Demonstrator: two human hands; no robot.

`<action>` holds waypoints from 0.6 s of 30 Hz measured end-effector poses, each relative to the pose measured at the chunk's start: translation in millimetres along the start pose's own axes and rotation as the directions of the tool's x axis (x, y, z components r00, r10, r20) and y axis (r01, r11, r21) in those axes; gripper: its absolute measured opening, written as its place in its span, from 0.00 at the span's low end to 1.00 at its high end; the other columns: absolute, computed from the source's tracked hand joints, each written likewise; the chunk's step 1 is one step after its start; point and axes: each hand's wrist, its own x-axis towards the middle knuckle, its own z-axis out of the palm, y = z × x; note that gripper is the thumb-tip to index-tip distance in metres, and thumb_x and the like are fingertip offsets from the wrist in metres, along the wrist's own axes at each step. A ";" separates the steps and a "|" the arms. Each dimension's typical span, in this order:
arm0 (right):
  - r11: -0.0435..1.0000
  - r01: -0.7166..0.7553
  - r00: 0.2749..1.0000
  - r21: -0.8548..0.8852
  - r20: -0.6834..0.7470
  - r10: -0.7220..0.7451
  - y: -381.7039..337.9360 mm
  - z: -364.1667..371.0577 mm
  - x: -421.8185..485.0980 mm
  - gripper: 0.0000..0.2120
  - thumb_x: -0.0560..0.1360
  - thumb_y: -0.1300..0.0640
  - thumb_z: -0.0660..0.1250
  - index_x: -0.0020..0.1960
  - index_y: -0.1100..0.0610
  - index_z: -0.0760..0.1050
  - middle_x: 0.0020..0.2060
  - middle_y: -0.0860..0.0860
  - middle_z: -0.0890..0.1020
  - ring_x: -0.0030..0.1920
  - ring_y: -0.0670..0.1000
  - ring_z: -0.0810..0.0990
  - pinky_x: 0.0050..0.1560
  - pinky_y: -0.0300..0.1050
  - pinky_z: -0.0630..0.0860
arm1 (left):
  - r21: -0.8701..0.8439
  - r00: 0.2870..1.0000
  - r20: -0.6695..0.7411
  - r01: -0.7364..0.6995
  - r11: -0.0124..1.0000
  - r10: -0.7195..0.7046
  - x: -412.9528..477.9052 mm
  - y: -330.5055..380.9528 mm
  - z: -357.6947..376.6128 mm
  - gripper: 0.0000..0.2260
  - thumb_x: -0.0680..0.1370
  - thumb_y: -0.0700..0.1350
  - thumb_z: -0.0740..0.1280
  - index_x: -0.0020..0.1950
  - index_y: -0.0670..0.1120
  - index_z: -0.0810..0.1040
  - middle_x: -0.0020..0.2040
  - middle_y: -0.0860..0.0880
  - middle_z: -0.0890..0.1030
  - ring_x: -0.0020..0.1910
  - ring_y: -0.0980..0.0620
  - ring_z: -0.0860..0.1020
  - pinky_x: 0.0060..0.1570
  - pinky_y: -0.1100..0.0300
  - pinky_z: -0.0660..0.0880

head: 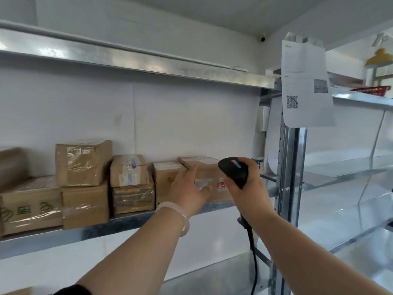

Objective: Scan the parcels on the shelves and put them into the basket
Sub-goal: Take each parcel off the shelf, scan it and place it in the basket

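Several taped brown cardboard parcels stand in a row on the metal shelf (42, 241). At the right end of the row is a flat parcel (205, 167) with a white label on top and a red sticker on its front. My left hand (187, 188), a pale bangle on its wrist, reaches out with fingers spread and lies against that parcel's front; I cannot tell whether it grips it. My right hand (246, 184) holds a black corded barcode scanner (234, 169) just right of that parcel, head pointing left. No basket is in view.
A small box (165, 182) stands left of the flat parcel, then two stacks (130, 184) (84, 182) and a large box with green print (29, 207). A shelf post (291, 167) carries a paper sheet with a QR code (304, 86). More shelves (350, 167) extend right and below.
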 end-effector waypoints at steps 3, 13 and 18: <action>1.000 0.005 1.000 -0.025 -0.009 -0.006 9.9 0.4 19.4 0.21 0.75 0.47 0.67 0.61 0.33 0.60 0.42 0.35 0.75 0.39 0.44 0.79 0.30 0.43 0.74 | 0.035 0.998 -0.057 0.011 0.999 -0.009 6.8 1.8 6.2 0.33 0.78 0.59 0.65 0.80 0.57 0.55 0.77 0.48 0.63 0.75 0.44 0.62 0.73 0.47 0.64; 0.993 0.003 0.997 0.122 0.071 -0.012 56.0 -2.4 79.8 0.21 0.76 0.47 0.67 0.65 0.38 0.61 0.43 0.34 0.74 0.40 0.39 0.77 0.31 0.35 0.70 | 0.009 0.957 -0.262 0.132 0.991 -0.125 14.1 22.1 39.5 0.32 0.79 0.58 0.65 0.79 0.57 0.56 0.75 0.53 0.64 0.73 0.47 0.64 0.72 0.49 0.65; 0.985 -0.004 0.996 0.175 0.092 -0.012 70.1 -16.3 92.8 0.22 0.75 0.46 0.68 0.64 0.37 0.61 0.46 0.38 0.78 0.41 0.50 0.82 0.38 0.46 0.79 | -0.045 0.910 -0.380 0.159 0.986 -0.164 15.3 33.9 53.7 0.28 0.79 0.59 0.64 0.78 0.55 0.62 0.73 0.52 0.67 0.73 0.48 0.65 0.72 0.50 0.65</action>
